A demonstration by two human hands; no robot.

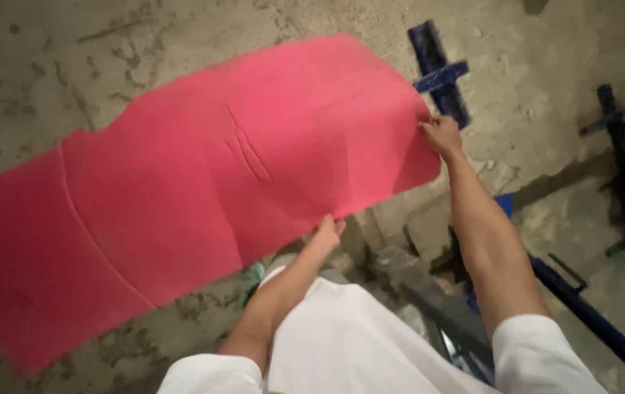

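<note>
Leftward from both hands stretches the red mat [181, 190], long axis running away left; the right hand [442, 135] pinches its far corner, the left hand [326, 235] apparently grips the near edge.

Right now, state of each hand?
Left hand: closed on the near edge of the red mat.
Right hand: closed on the mat's far corner, fingers pinching the edge.

Red mat [203, 190] held above concrete floor [50, 66], left hand [326, 232] gripping near edge, right hand [442, 135] gripping far corner, blue metal frame [440, 73] beside
</note>
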